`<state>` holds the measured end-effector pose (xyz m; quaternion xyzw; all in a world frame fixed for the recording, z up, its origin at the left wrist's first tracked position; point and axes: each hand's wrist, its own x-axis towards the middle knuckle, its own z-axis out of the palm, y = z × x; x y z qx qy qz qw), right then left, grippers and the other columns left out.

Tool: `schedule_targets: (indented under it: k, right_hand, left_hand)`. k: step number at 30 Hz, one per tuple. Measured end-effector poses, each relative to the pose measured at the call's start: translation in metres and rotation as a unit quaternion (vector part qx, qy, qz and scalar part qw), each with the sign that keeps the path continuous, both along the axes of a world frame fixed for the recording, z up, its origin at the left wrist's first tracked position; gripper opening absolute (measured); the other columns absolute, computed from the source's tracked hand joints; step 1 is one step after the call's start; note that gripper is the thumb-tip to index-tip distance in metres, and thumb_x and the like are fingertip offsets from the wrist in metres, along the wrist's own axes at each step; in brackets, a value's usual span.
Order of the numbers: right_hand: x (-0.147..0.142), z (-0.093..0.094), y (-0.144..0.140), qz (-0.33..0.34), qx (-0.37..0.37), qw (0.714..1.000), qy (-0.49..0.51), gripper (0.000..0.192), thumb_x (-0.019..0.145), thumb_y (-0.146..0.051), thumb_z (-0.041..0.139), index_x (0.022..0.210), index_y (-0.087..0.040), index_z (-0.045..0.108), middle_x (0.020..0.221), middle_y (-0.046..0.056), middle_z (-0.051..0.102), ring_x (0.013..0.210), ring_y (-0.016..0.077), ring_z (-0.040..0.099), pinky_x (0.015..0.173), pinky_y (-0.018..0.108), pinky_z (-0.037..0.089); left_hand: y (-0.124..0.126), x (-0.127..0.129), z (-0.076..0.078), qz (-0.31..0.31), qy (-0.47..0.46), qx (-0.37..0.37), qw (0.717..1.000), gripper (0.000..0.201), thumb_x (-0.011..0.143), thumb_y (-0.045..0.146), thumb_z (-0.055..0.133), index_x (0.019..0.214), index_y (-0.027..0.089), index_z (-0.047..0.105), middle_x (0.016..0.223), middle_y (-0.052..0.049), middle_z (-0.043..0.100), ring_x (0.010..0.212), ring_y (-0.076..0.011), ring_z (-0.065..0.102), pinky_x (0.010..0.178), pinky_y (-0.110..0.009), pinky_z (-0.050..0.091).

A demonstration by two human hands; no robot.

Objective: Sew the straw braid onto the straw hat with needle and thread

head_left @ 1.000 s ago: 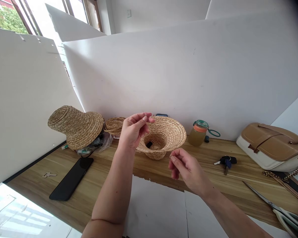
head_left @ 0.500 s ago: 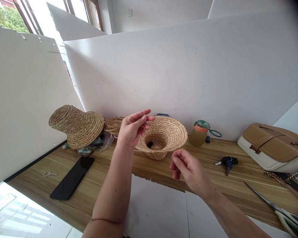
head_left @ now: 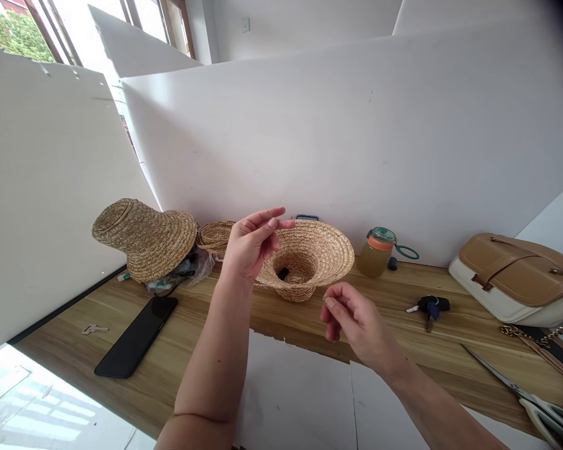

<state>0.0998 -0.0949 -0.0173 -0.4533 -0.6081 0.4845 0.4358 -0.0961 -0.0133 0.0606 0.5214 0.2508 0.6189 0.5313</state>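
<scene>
Straw hat (head_left: 331, 250), crown down; left hand (head_left: 253, 240) raised before its brim, right hand (head_left: 351, 319) lower; thumbs press against fingers, anything pinched indiscernible.

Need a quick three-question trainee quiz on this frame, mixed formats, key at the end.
1. Open question: which sits higher in the picture, the left hand or the right hand?

2. True or false: the middle straw hat stands crown down, with its opening facing up.

3. Fill in the blank: in the picture, the single key lies on the tabletop just left of a black ____.

Key:
1. The left hand.
2. True; the brim is uppermost and the inside shows.
3. Phone.
</scene>
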Motion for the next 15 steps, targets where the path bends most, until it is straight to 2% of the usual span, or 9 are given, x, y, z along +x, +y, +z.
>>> schedule_targets:
  k: [9,15]
  right_hand:
    - [-0.0022,0.0011,-0.0011,-0.003,-0.003,1.0,0.014,0.027,0.091,-0.047,0.049,0.086,-0.02,0.048,0.071,-0.003,0.056,0.052,0.008,0.054,0.051,0.023,0.046]
    - [-0.0028,0.003,-0.0028,-0.013,0.016,1.0,0.001,0.026,0.09,-0.047,0.05,0.088,-0.021,0.049,0.068,-0.003,0.055,0.051,0.0091,0.053,0.05,0.023,0.045]
  left_hand:
    - [-0.003,0.0047,0.0006,0.098,0.024,-0.008,0.995,0.024,0.064,0.029,0.08,0.076,0.011,0.069,0.074,-0.008,0.074,0.031,-0.0017,0.042,0.028,-0.015,0.025]
    - [-0.0018,0.0063,-0.0005,0.131,0.025,0.003,0.991,0.026,0.063,0.029,0.081,0.071,0.012,0.064,0.071,-0.007,0.074,0.03,-0.0019,0.04,0.028,-0.015,0.024]
